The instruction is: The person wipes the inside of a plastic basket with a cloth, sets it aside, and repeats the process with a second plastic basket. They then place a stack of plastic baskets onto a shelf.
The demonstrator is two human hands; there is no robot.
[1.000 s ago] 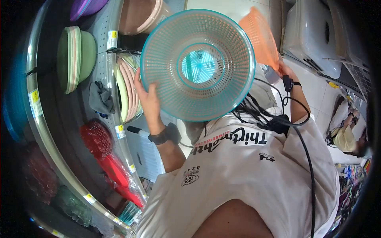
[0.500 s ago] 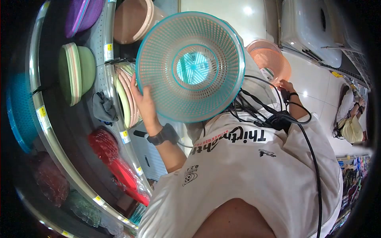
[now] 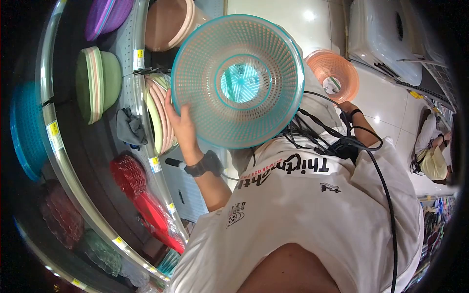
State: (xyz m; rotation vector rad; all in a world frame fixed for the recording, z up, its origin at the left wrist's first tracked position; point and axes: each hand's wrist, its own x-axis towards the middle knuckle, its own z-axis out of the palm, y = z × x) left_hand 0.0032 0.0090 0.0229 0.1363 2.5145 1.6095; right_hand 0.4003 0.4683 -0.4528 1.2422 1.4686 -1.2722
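A round, see-through colander basket with a teal rim (image 3: 296,73) is held up in front of my chest, its open side facing me. My left hand (image 3: 183,131) grips its left edge, thumb on the near side and other fingers partly hidden. Lower and to the right is an orange colander basket (image 3: 346,73) with a paper label in its base. My right hand (image 3: 347,107) is closed at its near rim, fingertips mostly out of sight. Black cables (image 3: 317,129) hang between the two baskets, across my shirt.
Shelves on the left hold green basins (image 3: 105,83), a purple basket (image 3: 110,19), a blue basket (image 3: 29,129), a pinkish-brown bucket (image 3: 168,24) and red wrapped items (image 3: 141,195). Clear storage boxes (image 3: 376,44) stand at right. Another person (image 3: 432,146) is at the far right.
The orange basket has turned so its opening faces me more squarely. The teal-rimmed basket and my left hand keep their hold, shifted slightly right with the whole view.
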